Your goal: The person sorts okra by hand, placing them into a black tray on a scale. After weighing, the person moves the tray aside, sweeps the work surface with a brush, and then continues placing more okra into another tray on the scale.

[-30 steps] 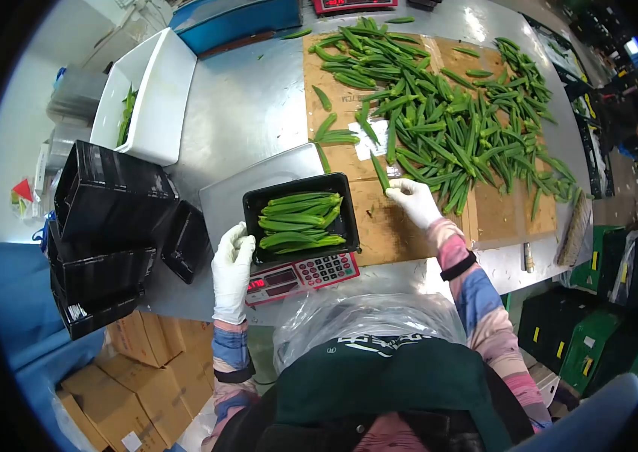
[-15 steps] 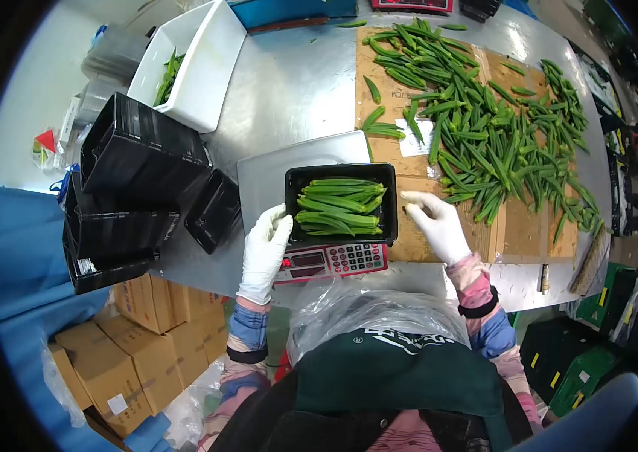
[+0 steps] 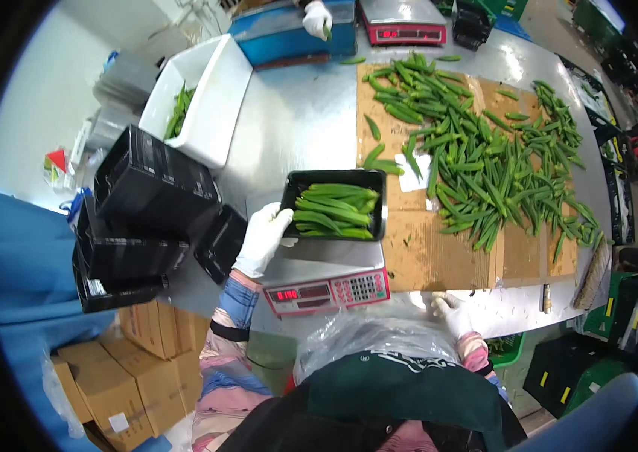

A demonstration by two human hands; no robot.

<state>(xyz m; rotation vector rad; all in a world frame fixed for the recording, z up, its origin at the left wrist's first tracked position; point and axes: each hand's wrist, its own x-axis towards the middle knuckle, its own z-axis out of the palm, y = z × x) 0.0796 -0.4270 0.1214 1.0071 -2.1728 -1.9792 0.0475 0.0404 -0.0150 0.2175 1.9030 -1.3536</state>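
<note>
My left hand [image 3: 262, 239], in a white glove, grips the left side of a black plastic tray [image 3: 380, 218]. Okra pods [image 3: 338, 207] lie in it side by side. The tray is over the back part of a red electronic scale [image 3: 324, 294], whose steel plate shows in front of it and whose display is lit red. My right hand [image 3: 453, 315], also gloved, is at the table's front edge, right of the scale, its fingers loosely bent and apart with nothing seen in them.
Loose okra [image 3: 484, 166] is heaped on flattened cardboard [image 3: 439, 248] at the right. Stacked black trays [image 3: 157, 177] and a white bin [image 3: 217, 113] stand left. Across the table, another person's gloved hand [image 3: 317, 20] holds a pod near a second scale [image 3: 403, 22].
My left hand has shifted the tray backward, uncovering the scale's plate. My right hand has drawn back to the table's front edge. Another person's hand has come into view at the top.
</note>
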